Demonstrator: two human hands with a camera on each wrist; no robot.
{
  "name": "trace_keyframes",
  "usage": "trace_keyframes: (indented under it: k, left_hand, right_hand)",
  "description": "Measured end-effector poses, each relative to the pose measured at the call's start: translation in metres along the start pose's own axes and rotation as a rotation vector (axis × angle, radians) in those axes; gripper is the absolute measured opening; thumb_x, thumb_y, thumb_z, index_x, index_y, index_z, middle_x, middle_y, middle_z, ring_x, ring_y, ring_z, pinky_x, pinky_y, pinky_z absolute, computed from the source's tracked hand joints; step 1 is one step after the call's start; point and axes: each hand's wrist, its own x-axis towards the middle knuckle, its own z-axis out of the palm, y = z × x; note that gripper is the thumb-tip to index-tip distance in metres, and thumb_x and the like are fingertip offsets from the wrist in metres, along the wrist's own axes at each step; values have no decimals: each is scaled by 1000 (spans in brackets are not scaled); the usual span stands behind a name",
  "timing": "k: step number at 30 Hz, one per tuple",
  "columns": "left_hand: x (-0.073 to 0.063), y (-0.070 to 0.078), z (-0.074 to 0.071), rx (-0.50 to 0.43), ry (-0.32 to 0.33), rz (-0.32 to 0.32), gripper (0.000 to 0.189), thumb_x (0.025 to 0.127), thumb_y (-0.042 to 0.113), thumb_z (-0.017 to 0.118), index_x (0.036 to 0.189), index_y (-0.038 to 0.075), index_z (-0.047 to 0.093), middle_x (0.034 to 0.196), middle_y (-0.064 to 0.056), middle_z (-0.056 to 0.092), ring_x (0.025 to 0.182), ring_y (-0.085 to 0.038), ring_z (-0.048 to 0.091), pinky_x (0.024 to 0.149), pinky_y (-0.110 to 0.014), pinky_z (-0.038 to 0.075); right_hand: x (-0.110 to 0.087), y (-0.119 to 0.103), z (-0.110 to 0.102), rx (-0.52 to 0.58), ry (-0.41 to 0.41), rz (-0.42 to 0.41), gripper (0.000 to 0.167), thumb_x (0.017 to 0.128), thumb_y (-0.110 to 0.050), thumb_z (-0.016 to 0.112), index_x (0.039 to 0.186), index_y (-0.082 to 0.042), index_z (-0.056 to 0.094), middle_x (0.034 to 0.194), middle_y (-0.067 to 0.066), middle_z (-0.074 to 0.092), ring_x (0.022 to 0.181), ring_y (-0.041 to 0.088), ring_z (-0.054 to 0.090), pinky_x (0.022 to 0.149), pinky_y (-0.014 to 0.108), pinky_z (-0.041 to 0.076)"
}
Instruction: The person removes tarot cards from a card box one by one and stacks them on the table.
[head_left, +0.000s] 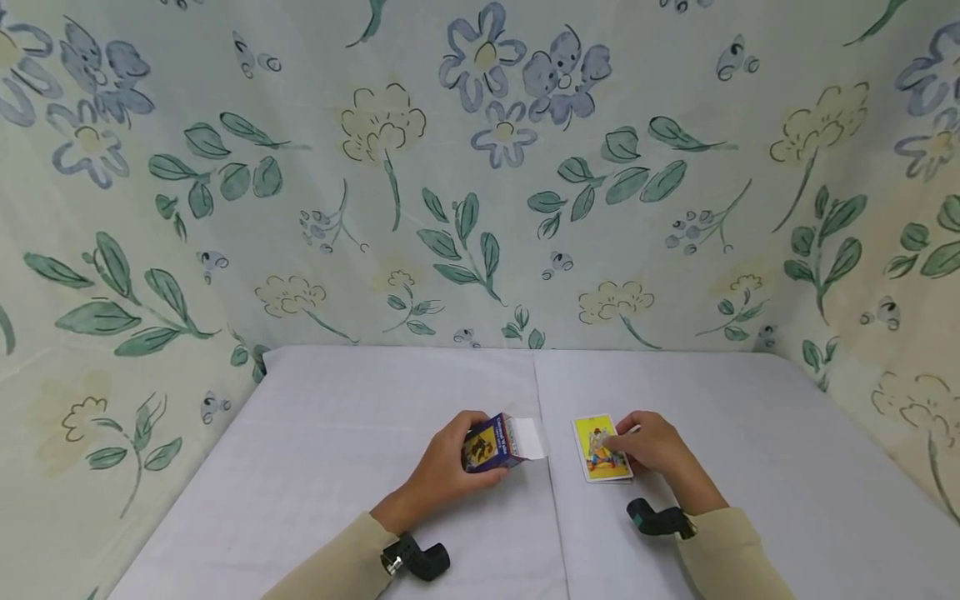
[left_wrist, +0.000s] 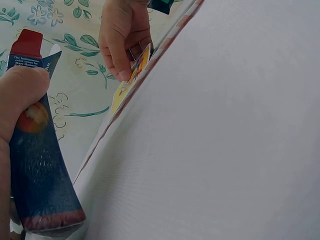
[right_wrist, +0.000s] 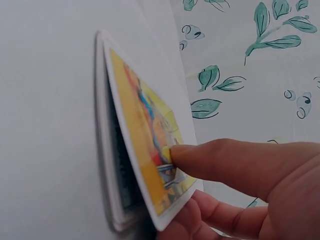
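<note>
My left hand (head_left: 444,468) grips a dark blue card box (head_left: 483,448) with a picture on its face, a little above the white cloth. The box's white flap (head_left: 529,439) stands out at the right end; its inside is hidden. In the left wrist view the thumb (left_wrist: 30,82) lies across the box. My right hand (head_left: 658,450) pinches a yellow illustrated card (right_wrist: 131,120), thumb on its face and fingers behind its edge. That card tilts up from other cards (right_wrist: 103,145) beneath it, a dark surface showing in the gap. How many lie there I cannot tell.
A white cloth (head_left: 337,417) with a crease down its middle covers the table. Floral fabric (head_left: 480,208) hangs behind and along both sides. Black wrist devices (head_left: 423,560) sit on both forearms, near the beige sleeves (head_left: 731,546).
</note>
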Motion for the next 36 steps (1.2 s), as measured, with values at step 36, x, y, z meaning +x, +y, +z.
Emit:
trace_keyframes:
  k: [36]
  left_hand:
    - [-1,-2,1,-11,2,0,68,77,46,79,129,19,45,118,8,55,99,-8,53,83,-26,49]
  right_hand:
    - [-3,-2,7,-108,23,-2,35,81,-21,75,97,2,53,82,15,56,63,22,54,52,25,46]
